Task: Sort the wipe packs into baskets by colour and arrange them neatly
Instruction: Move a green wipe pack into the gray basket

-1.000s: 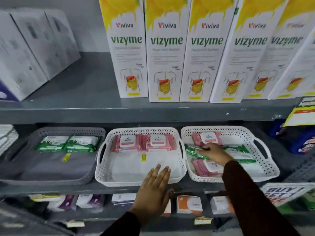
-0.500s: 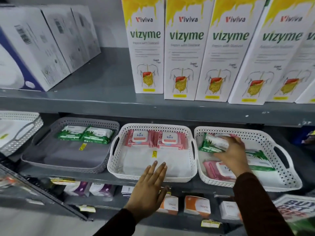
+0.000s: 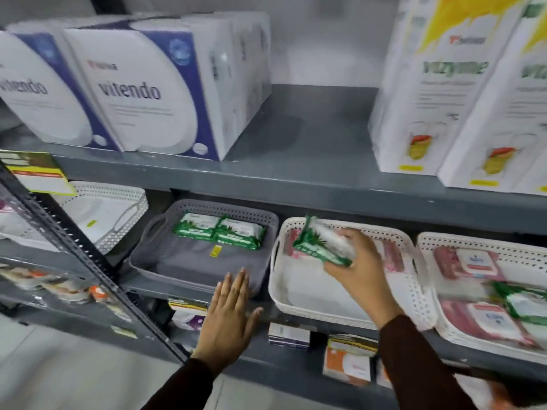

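Head view showed the right hand (image 3: 359, 269) pinching a green plastic wipe pack (image 3: 321, 245), the left hand (image 3: 229, 318) spread flat. Two green packs (image 3: 219, 233) lay in the grey perforated basket (image 3: 165, 264); another green pack (image 3: 522, 303) remained among pink ones.

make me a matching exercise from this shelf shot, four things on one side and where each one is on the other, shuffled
Things:
1. green wipe pack in the air
2. two green wipe packs lying flat
3. left hand
4. vitendo boxes

Places:
A. on the upper shelf, left side
B. at the back of the grey basket
C. in the right hand, above the middle white basket
D. open, at the front edge of the grey basket

Pairs: 1-C, 2-B, 3-D, 4-A
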A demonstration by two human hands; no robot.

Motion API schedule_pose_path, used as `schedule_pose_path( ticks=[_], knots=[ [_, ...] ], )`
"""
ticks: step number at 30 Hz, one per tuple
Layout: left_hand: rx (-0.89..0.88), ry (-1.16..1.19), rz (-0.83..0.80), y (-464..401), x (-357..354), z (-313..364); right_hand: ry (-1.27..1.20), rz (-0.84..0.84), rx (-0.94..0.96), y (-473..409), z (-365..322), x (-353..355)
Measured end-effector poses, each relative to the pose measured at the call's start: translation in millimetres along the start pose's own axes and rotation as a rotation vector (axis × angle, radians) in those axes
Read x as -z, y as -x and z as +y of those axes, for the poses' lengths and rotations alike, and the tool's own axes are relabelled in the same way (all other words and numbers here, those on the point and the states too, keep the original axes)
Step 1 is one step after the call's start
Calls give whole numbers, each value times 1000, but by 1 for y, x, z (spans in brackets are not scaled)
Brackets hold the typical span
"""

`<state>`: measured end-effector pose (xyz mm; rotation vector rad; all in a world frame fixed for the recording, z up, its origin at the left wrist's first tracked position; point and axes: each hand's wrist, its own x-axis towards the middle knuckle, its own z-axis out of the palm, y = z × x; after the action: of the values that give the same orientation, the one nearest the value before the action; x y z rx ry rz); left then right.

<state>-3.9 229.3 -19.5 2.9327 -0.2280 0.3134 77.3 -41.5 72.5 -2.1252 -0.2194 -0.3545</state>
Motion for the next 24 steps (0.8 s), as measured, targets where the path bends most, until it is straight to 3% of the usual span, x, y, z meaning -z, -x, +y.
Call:
schedule_pose_path(
  ticks=[6, 13, 18, 20, 24],
  knots=[
    [-18, 6, -9, 8, 12, -82, 103, -246, 73, -18, -53, -129],
    [-75, 2, -31, 14, 17, -126, 284, -384, 89, -42, -50, -218],
    [-34, 40, -5, 12, 18, -113, 508, -484, 18, -41, -44, -231],
    [-32, 54, 4, 10, 17, -97, 432, -497, 8, -36, -51, -222],
    [-95, 81, -1, 2, 10, -56, 116, -272, 15, -16, -52, -170]
  ],
)
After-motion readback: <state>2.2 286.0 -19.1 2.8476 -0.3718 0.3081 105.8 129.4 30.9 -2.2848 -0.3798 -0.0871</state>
